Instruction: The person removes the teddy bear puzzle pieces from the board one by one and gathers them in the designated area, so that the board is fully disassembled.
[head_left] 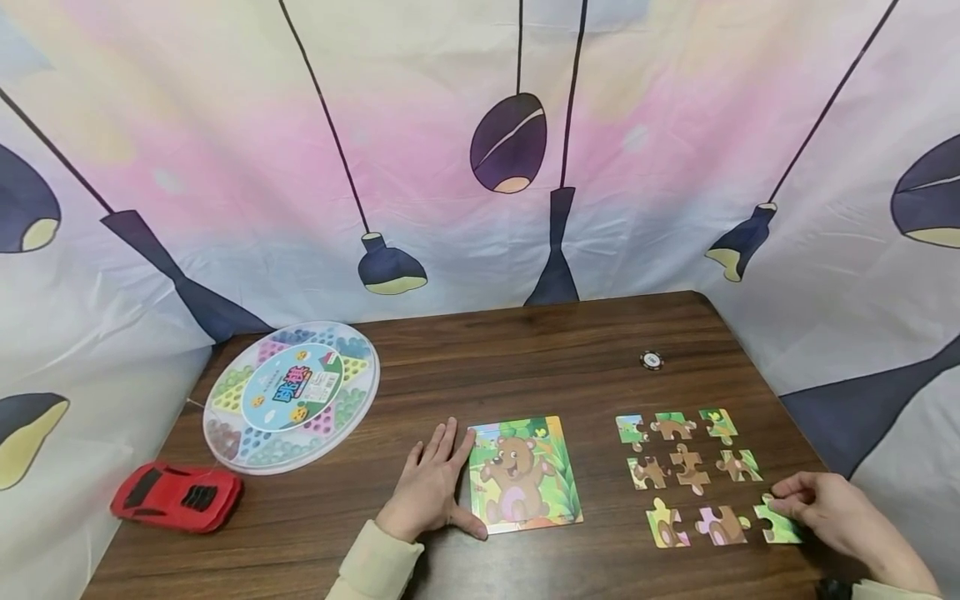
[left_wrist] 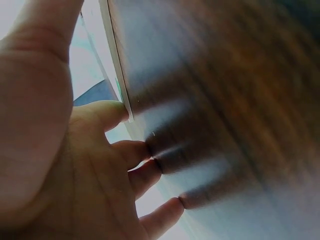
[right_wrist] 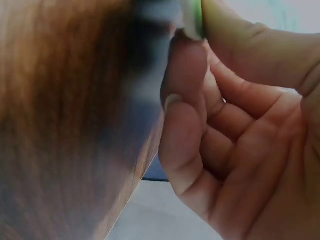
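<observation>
My left hand [head_left: 429, 493] rests on the table with fingers spread, beside a square bear picture board [head_left: 519, 475]. Its thumb and index finger touch the board's left edge; in the left wrist view the fingertips [left_wrist: 170, 212] press on the wood. At the right, my right hand [head_left: 840, 517] pinches a green jigsaw piece [head_left: 782, 528] between thumb and fingers. A sliver of that piece [right_wrist: 194, 20] shows in the right wrist view. Left of it and above lie other separated pieces in rows, among them a brown bear-body piece [head_left: 688, 468] and a pink-and-brown piece [head_left: 722, 525].
A round Chinese checkers set [head_left: 360, 417] lies at the back left, with a red toy car [head_left: 178, 497] in front of it. A black-and-white poker chip [head_left: 652, 360] is behind the pieces. A lamp-patterned curtain [head_left: 450, 208] hangs along the table's far edge.
</observation>
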